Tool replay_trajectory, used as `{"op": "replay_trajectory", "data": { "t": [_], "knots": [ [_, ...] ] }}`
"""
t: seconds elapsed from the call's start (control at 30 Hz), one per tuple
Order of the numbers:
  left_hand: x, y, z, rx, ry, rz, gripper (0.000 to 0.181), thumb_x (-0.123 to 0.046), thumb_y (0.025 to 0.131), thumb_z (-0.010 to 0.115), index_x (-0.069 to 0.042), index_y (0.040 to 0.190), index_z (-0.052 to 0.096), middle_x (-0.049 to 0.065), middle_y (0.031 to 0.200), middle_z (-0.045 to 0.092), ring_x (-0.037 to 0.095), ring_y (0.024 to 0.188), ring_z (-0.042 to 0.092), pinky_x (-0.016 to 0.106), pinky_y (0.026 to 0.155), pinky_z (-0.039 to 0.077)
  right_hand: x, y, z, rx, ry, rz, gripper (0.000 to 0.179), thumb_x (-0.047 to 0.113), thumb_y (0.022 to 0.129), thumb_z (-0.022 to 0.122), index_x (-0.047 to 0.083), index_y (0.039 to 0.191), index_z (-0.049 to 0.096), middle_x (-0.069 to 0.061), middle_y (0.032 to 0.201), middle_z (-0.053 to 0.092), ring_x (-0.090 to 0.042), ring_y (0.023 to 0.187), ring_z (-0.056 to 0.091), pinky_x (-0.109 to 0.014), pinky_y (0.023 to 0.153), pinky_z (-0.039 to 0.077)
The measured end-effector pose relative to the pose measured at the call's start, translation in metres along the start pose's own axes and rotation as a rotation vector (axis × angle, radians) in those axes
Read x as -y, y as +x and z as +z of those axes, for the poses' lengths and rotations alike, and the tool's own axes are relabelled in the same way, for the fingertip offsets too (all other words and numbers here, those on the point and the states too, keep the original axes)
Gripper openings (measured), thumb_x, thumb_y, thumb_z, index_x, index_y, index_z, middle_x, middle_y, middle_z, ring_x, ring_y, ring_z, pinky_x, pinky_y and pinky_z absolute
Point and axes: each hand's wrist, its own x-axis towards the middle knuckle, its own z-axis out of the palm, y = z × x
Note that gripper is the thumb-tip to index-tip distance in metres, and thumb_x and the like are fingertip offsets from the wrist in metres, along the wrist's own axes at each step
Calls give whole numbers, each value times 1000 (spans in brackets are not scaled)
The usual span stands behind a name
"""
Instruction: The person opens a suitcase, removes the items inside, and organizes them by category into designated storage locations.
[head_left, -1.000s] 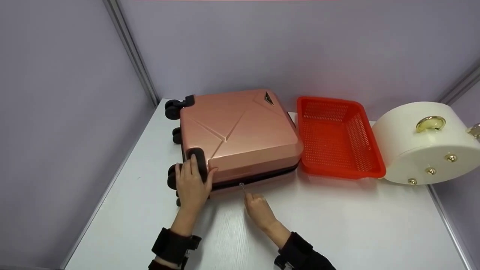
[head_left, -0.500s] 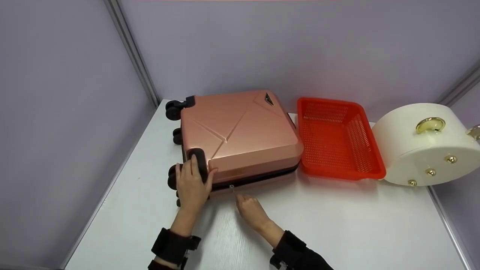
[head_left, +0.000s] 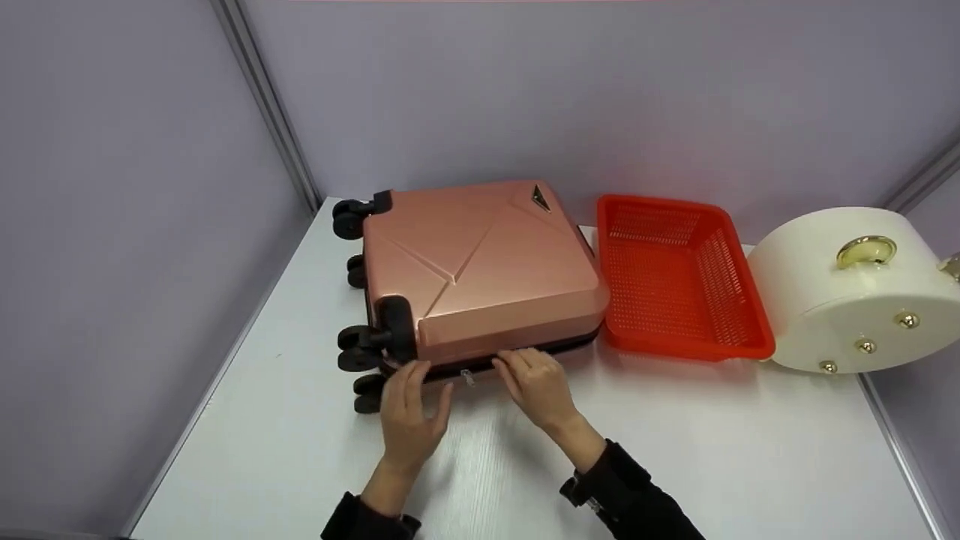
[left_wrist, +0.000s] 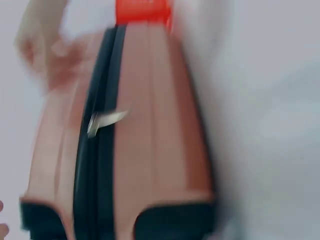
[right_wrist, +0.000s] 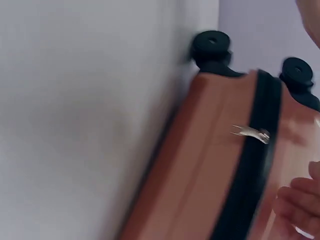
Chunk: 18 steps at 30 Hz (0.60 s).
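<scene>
A rose-pink hard-shell suitcase [head_left: 487, 255] lies flat on the white table, its black wheels toward the left. Along its front side runs a black zipper [right_wrist: 260, 165], from which a silver zipper pull [head_left: 468, 377] hangs loose between the two hands. My left hand [head_left: 411, 420] hovers with spread, relaxed fingers by the lower left corner, holding nothing. To the right of the pull is my right hand [head_left: 538, 388], its loosely bent fingers at the suitcase's front edge. The right wrist view shows those fingers [right_wrist: 300, 200] beside the zipper, apart from the pull.
A red plastic basket [head_left: 750, 300] stands against the suitcase's right end. Beyond it sits a white rounded case [head_left: 806, 262] with gold handle and studs. Grey-lilac panels [head_left: 585, 97] border the table [head_left: 720, 450] at the back and sides.
My right hand slid the zipper pull leftward, then let go and moved up and right. The left hand left the black corner guard and shifted toward me and slightly right.
</scene>
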Motion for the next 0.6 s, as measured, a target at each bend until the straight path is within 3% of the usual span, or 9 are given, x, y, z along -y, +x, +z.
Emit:
{"op": "replay_trajectory", "data": {
  "t": [0.1, 0.17, 0.37, 0.5, 0.6],
  "knots": [
    [-11, -21, 8, 71, -12, -107, 33, -27, 83, 60, 5, 92, 58, 13, 86, 59, 24, 76, 58, 34, 66, 47, -9, 20, -12, -98, -9, -3, 16, 17, 84, 60, 2, 88, 65, -7, 83, 64, -20, 73, 59, -32, 62, 46],
    [-16, -33, 14, 135, -7, -199, 32, -26, 79, 65, 3, 88, 59, 9, 78, 59, 19, 67, 58, 31, 57, 48, -17, 30, -16, -118, -22, 17, 20, 19, 84, 60, 2, 94, 64, -10, 94, 63, -23, 85, 59, -37, 69, 46],
    [-19, -56, 36, 284, 68, -380, 32, -26, 65, 78, -1, 77, 62, 5, 59, 60, 13, 46, 53, 27, 41, 42, -38, 46, -12, -19, -17, 121, 39, 22, 83, 62, 1, 115, 55, -16, 121, 51, -30, 114, 45, -48, 91, 35],
    [-18, -62, 50, 341, 86, -470, 29, -28, 67, 76, -2, 73, 63, 6, 58, 62, 15, 45, 56, 28, 39, 42, -46, 46, -2, 72, -2, 174, 47, 26, 85, 59, 2, 124, 49, -18, 130, 43, -33, 121, 36, -49, 98, 25],
    [-20, -62, 58, 355, 43, -584, 24, -28, 71, 74, -6, 72, 64, 3, 60, 63, 14, 49, 59, 28, 42, 44, -50, 43, 5, 110, 4, 191, 49, 28, 86, 57, 1, 126, 47, -18, 131, 41, -33, 123, 33, -48, 101, 20]
  ]
}}
